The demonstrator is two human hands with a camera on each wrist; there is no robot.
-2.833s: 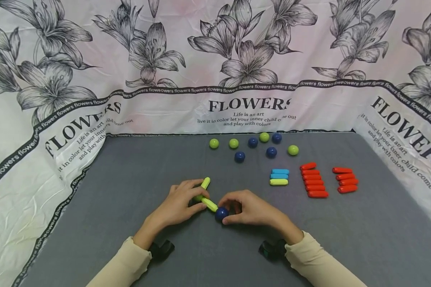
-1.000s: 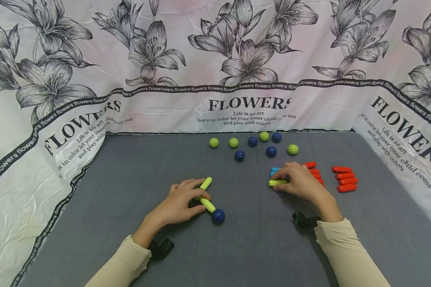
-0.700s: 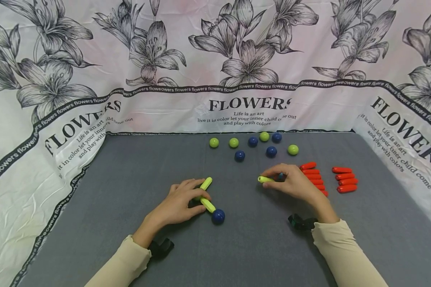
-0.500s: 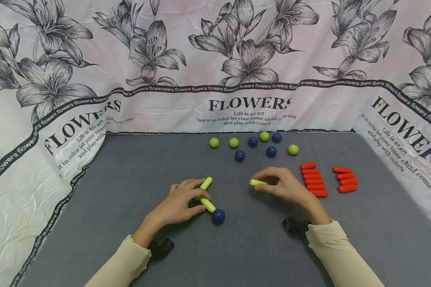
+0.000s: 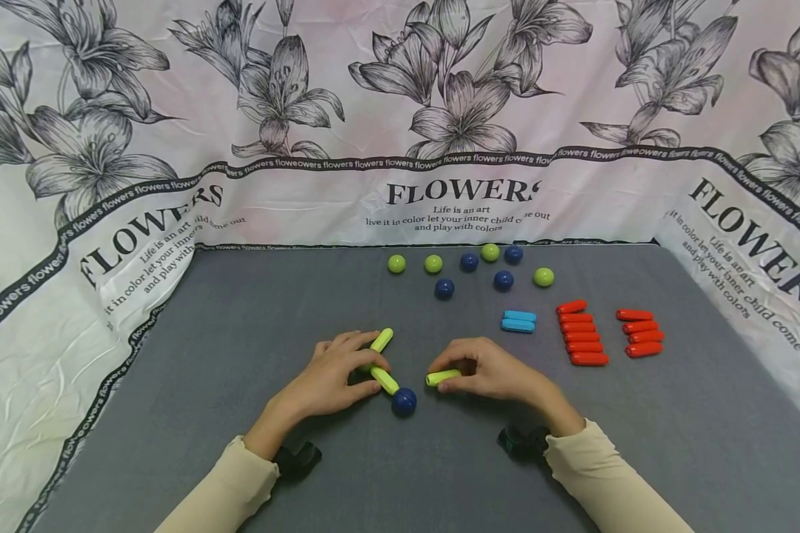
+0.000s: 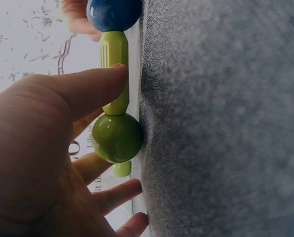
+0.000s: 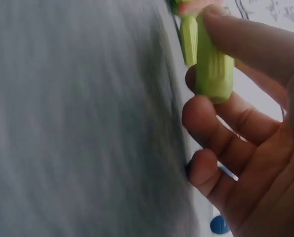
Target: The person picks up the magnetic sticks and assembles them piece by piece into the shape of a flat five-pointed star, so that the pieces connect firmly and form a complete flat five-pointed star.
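Observation:
My left hand [image 5: 330, 381] pinches a yellow-green building stick [image 6: 114, 47] between thumb and fingers. One end of that stick meets a green ball [image 6: 117, 140], which the hand mostly covers in the head view; at the other end sits a dark blue ball [image 5: 404, 401]. A second yellow-green stick [image 5: 383, 340] slants away past my left fingers from the green ball. Just right of the blue ball, my right hand [image 5: 490, 370] pinches a loose yellow-green stick [image 7: 216, 74], its bare end pointing left.
Two light blue sticks [image 5: 518, 321] lie side by side behind my right hand. Farther right are two stacks of red sticks [image 5: 583, 336] [image 5: 643, 337]. Several green balls [image 5: 543, 277] and blue balls [image 5: 444, 289] are scattered along the back, before a flower-printed cloth [image 5: 463, 200].
My right hand let go of the blue ball, took the yellow-green stick from beside the light blue ones and carried it left and nearer. The left hand has stayed almost still.

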